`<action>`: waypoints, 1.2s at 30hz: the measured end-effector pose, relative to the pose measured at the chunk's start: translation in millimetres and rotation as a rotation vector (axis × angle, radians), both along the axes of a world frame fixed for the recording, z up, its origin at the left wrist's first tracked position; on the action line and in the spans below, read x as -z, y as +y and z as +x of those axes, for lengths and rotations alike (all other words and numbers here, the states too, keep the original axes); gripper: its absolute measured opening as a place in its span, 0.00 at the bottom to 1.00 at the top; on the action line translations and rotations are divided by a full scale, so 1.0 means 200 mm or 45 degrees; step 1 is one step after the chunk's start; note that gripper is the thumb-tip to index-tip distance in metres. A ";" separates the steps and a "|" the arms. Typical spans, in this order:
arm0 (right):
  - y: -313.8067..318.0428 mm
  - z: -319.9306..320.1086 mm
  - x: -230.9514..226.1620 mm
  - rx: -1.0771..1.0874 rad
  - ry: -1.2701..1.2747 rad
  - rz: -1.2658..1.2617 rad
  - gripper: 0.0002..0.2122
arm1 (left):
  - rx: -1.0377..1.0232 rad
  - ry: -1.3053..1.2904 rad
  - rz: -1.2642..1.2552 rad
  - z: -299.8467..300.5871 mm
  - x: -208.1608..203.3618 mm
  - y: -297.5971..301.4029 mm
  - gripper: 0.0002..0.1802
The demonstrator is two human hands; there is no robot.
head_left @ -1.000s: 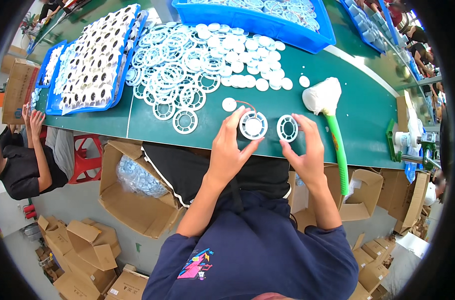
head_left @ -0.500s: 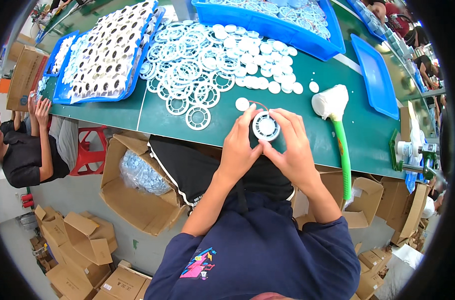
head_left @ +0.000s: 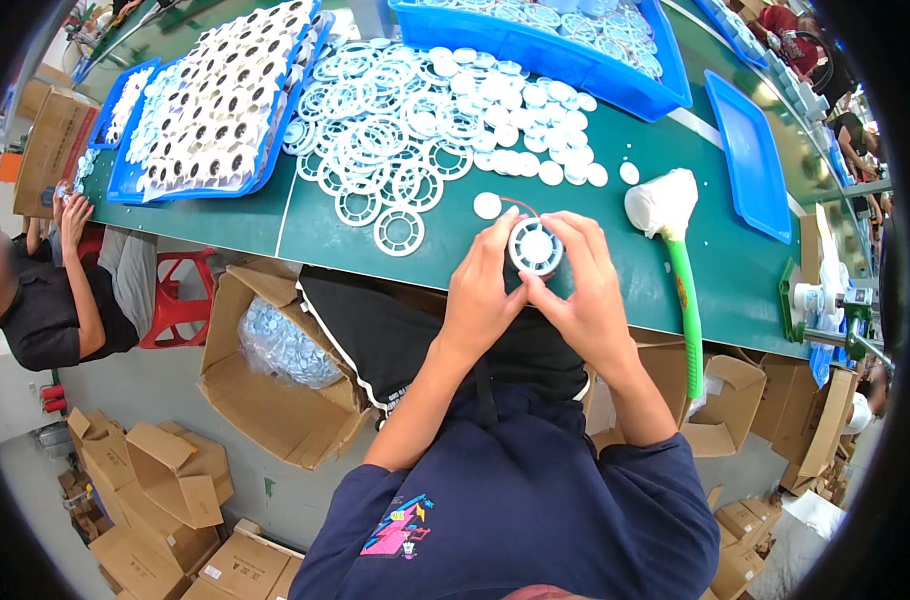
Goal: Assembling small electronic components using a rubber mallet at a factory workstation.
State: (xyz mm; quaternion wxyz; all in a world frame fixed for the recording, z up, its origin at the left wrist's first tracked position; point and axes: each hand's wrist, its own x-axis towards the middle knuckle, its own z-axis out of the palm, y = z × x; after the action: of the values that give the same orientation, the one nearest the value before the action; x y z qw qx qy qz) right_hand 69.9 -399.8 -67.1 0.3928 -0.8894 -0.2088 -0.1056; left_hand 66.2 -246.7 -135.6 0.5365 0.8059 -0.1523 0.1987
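Between both hands, at the near edge of the green table, is a round white slotted housing [head_left: 535, 247]. My left hand [head_left: 483, 290] grips its left side, fingers curled round it. My right hand [head_left: 581, 290] closes on its right side, and the two thumbs come together at its near edge. A thin red wire [head_left: 520, 205] runs from the housing to a small white disc [head_left: 487, 206], which lies just beyond my left fingertips. Left of my hands, a loose white slotted ring [head_left: 399, 232] lies flat at the near side of a heap of similar rings [head_left: 380, 140].
Several white discs [head_left: 550, 140] lie beyond my hands. A green-handled mallet [head_left: 683, 300] with a wrapped white head lies to the right, near a blue tray [head_left: 750, 160]. A blue bin [head_left: 535, 45] and a loaded tray [head_left: 215, 110] stand farther back. Another person [head_left: 60, 290] sits at left.
The housing stays in both hands and has shifted very slightly, its face tilted a little differently. The person at left has lowered their hands somewhat.
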 end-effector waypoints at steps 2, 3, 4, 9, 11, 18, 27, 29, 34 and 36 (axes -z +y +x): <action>-0.01 0.01 -0.01 0.004 0.052 0.038 0.28 | 0.008 -0.024 0.003 0.00 0.00 0.00 0.47; -0.01 0.01 -0.01 0.004 0.055 0.040 0.28 | 0.008 -0.021 0.004 0.00 0.00 0.00 0.47; -0.01 0.02 -0.01 0.004 0.075 0.035 0.28 | 0.000 -0.032 0.016 0.00 0.00 0.00 0.47; -0.01 0.02 -0.01 -0.004 0.035 -0.020 0.28 | -0.015 -0.011 0.041 0.00 0.01 -0.01 0.46; -0.02 0.02 -0.01 -0.019 0.032 -0.024 0.29 | -0.025 -0.035 0.044 0.00 0.00 -0.02 0.45; -0.08 -0.01 -0.11 0.116 0.019 -0.233 0.28 | -0.118 -0.032 0.033 -0.02 -0.01 -0.08 0.40; -0.66 -0.09 0.23 1.030 0.024 -0.665 0.22 | 0.031 0.074 -0.067 -0.03 -0.05 -0.06 0.39; -0.62 -0.04 0.15 0.903 0.001 -0.471 0.19 | 0.010 0.090 -0.074 -0.03 -0.03 -0.06 0.40; -0.52 -0.04 -0.16 0.635 0.310 0.120 0.13 | -0.043 0.082 -0.021 -0.04 -0.03 -0.10 0.39; -0.39 -0.05 -0.27 0.440 0.207 0.093 0.14 | -0.050 0.063 -0.021 -0.05 -0.04 -0.12 0.40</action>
State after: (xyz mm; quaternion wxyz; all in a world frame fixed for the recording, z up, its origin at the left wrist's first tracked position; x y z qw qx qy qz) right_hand 59.1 -477.8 -12.2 0.4164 -0.9027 -0.0166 -0.1069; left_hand 56.1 -270.8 -128.4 0.5426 0.8091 -0.1214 0.1903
